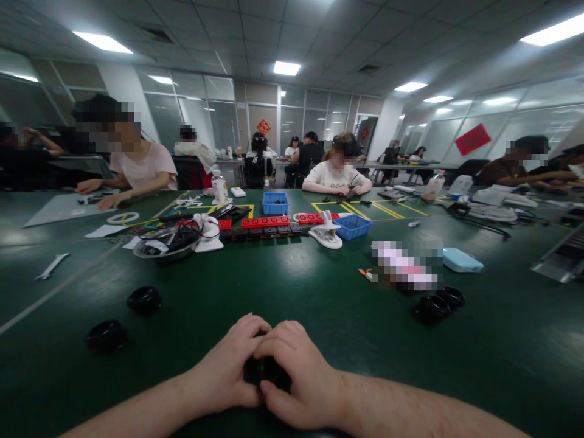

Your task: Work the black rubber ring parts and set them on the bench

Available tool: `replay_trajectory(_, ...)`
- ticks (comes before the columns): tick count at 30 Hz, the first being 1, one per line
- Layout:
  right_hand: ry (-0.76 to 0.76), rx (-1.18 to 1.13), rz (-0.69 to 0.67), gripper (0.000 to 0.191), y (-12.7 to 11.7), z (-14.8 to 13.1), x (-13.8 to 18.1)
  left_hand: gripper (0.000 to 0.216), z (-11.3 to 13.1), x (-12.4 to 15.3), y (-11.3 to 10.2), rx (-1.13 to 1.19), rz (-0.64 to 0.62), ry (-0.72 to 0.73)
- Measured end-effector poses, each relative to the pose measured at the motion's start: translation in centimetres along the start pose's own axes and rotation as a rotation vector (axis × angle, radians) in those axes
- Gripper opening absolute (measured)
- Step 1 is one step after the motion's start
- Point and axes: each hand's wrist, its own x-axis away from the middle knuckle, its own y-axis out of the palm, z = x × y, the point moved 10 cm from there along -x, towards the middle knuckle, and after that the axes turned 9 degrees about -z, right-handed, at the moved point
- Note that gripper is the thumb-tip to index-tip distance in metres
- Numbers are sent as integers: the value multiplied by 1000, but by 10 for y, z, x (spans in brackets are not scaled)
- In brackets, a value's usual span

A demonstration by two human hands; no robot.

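Observation:
Close in front of me, my left hand [230, 368] and my right hand [303, 371] are both closed around a glossy black round part [268, 370]. My fingers cover much of it, so its full shape is hidden. The right hand's thumb and fingers press on it from the right, while the left hand grips its left side. Off to the left, a black hollow round part [144, 300] and another black round part [106, 336] lie on the green table [219, 292]. Two more, a black ring-like part [431, 308] and its neighbour [451, 296], sit together at the right.
Across the table lie a metal bowl [168, 255] of cables, red power strips [264, 222], a white clip stand [326, 236] and blue bins [353, 227]. A wrench [52, 266] lies far left, a light blue case [462, 260] right. Co-workers sit opposite.

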Motion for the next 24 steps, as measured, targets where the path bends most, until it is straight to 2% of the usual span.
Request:
replay_trajectory(3, -109, -12, -29, 30, 2, -10, 0, 42, -5, -2, 2, 32, -58, 41)
replay_trajectory(7, -154, -39, -27, 32, 2, -15, -1, 43, -9, -4, 6, 19, -106, 68)
replay_trajectory(11, -162, -94, 42, 33, -8, -17, 0, 67, -8, -1, 3, 35, -52, 94)
replay_trajectory(13, -123, -92, 80, 33, -12, -14, 1, 79, -9, 1, 0, 16, 3, 92)
replay_trajectory(15, -28, -70, 106, 32, -15, -5, 2, 80, -11, 3, -4, -29, 64, 62)
replay_trajectory(19, 203, -31, 57, 31, -7, 19, 4, 80, -11, 4, -3, -93, 101, 2)
replay_trajectory(24, 246, -32, 7, 17, 0, 27, 3, 46, -4, 1, -2, -85, 75, -51)
